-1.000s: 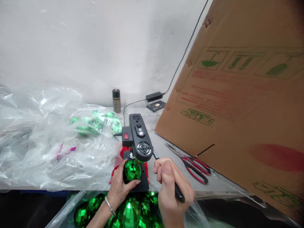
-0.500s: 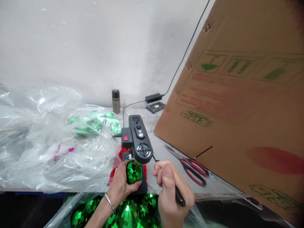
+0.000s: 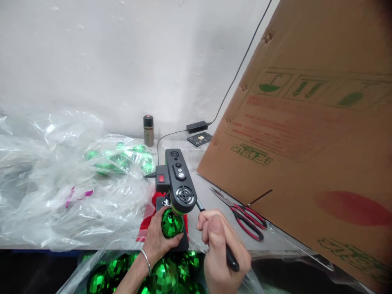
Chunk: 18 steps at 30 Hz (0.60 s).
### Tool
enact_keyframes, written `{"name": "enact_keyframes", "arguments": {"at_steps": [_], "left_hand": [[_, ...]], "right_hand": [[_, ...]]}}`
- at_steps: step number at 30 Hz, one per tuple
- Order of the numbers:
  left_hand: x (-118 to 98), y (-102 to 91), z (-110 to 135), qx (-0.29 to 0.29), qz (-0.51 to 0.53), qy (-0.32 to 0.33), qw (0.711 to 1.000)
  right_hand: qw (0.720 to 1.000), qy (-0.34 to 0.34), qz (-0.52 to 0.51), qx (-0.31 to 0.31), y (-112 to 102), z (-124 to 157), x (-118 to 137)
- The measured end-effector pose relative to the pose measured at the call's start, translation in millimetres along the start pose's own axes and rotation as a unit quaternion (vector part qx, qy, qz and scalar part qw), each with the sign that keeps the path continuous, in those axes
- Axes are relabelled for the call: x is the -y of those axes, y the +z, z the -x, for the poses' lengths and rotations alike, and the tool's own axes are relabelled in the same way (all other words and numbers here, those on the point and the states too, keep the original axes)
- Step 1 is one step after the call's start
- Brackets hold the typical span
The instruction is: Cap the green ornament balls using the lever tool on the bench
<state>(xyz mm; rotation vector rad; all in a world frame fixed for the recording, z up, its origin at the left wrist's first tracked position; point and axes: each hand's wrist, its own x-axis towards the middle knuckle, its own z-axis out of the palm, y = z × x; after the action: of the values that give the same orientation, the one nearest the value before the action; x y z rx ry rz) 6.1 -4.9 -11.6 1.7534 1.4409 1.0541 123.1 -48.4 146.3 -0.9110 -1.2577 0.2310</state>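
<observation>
Slightly closer under the head of the black machine (image 3: 180,183) than a second ago, the green faceted ball (image 3: 171,226) has edged rightward with the left hand (image 3: 157,237). That hand's grip is clamped round it, fingers on its 10 o'clock side, thumb at 5; whether it rests on the base plate (image 3: 180,245) is hidden. At 4 o'clock from the ball, the right hand (image 3: 225,249) has its grip closed on a black-handled lever (image 3: 232,261). Working well here probably means holding the ball square and still, fingertips well clear of the head, and moving the lever smoothly. Scissors (image 3: 233,206) lie on the desk (image 3: 203,183) at 3 o'clock, seemingly clear of the lever; loose plastic (image 3: 61,228) at 9 is best kept away; more green balls (image 3: 165,275) sit below, at 6.
</observation>
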Motion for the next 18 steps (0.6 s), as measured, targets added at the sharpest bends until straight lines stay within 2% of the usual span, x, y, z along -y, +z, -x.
{"name": "enact_keyframes", "arguments": {"at_steps": [5, 18], "left_hand": [[8, 3.6, 0, -0.009, 0.010, 0.004, 1.000], [-2, 1.7, -4, -0.008, -0.019, 0.038, 0.999]], "right_hand": [[1.000, -0.003, -0.012, -0.009, 0, 9, -7], [0.997, -0.027, -0.001, -0.073, 6, 25, -20]]}}
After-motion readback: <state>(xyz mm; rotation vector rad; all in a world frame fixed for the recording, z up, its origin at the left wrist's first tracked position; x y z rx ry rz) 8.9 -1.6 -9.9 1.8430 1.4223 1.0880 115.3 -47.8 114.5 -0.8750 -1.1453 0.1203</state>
